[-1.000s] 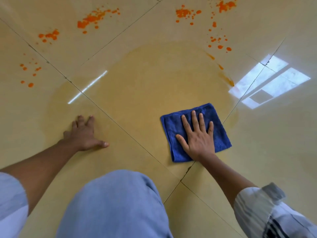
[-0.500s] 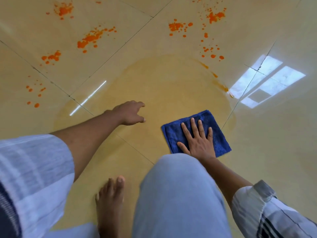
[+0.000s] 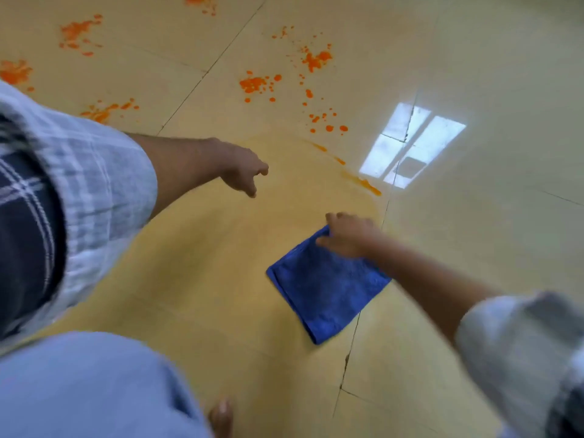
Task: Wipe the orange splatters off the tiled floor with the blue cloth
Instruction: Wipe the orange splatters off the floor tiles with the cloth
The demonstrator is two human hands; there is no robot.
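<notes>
The folded blue cloth [image 3: 328, 286] lies flat on the cream tiled floor [image 3: 474, 248], inside a dull yellow smeared patch. My right hand [image 3: 346, 233] grips the cloth's far corner with curled fingers. My left hand [image 3: 241, 172] hovers off the floor over the smeared patch, fingers loosely curled and holding nothing. Orange splatters [image 3: 257, 85] dot the tiles beyond both hands, with a bigger blot [image 3: 316, 60] further back and an orange streak [image 3: 361, 183] along the patch's far edge. The picture is blurred by motion.
More orange blots [image 3: 79, 34] lie on the far left tiles. My bent knee in light blue trousers [image 3: 94, 387] fills the lower left, with a bare toe [image 3: 221, 415] beside it. A bright window reflection [image 3: 410, 143] shines on the tiles at right.
My right hand went from lying flat on the cloth to pinching its far corner. My left hand has lifted off the floor and swung forward. The view has risen and shifted.
</notes>
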